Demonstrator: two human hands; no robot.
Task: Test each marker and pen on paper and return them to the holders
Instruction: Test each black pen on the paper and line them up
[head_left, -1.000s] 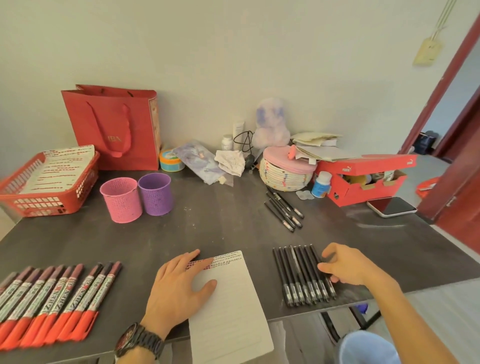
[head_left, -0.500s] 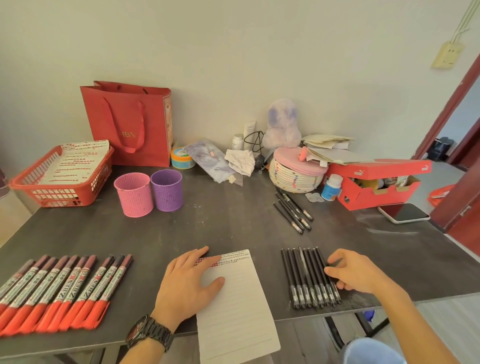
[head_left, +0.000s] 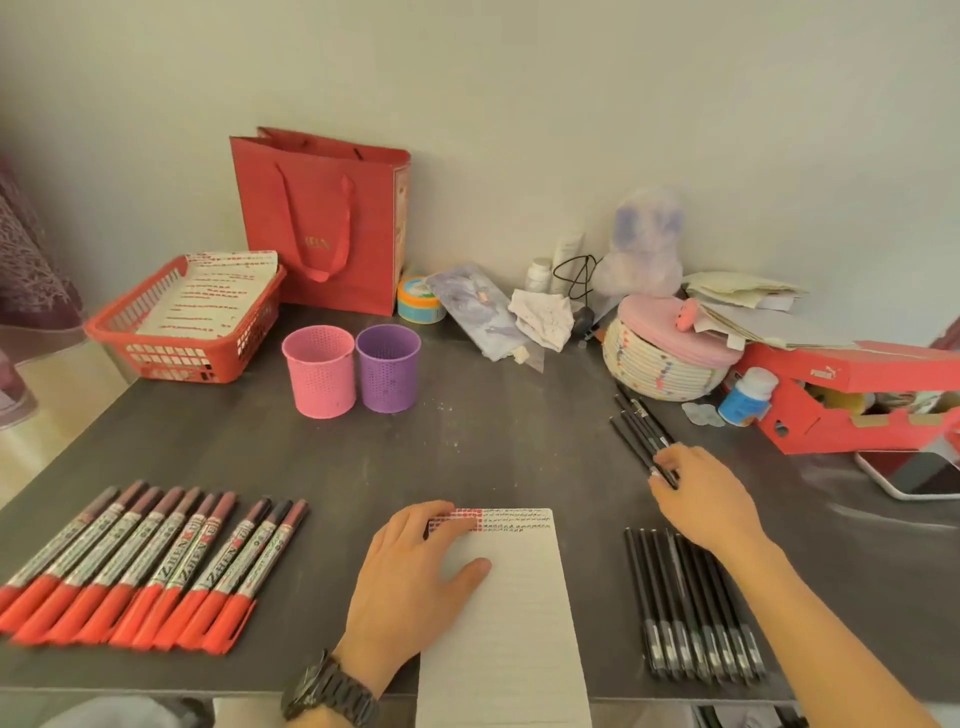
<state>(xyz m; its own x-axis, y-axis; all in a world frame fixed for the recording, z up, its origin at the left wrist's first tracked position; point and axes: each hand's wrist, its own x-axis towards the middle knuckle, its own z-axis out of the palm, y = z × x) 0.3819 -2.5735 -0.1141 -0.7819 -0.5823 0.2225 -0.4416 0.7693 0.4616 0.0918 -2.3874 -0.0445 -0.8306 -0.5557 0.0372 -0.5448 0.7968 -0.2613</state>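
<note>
The right hand (head_left: 706, 499) has left the near pens (head_left: 691, 613) for the far pens (head_left: 639, 421), fingertips (head_left: 661, 467) on their near ends; pinching or only touching, I cannot tell. The left hand (head_left: 410, 577) lies flat on the paper (head_left: 514, 623). Test marks top it, yet the markers (head_left: 140, 566) lie at left and nothing sticks out of the holders (head_left: 319, 371).

The left hand (head_left: 410, 587) lies flat on the paper (head_left: 514, 623), which overhangs the counter's (head_left: 493, 447) near edge. Small red and dark marks line the paper's top. Left of the paper lies a row of red markers (head_left: 140, 566), and just right of it a row of black pens (head_left: 691, 608). Beyond the paper to the right, the right hand (head_left: 706, 499) has its fingertips (head_left: 662, 470) on a few loose pens (head_left: 636, 426); whether it pinches one is unclear. Well behind the paper, to the left, a pink holder (head_left: 319, 371) and a purple holder (head_left: 388, 368) stand side by side.
</note>
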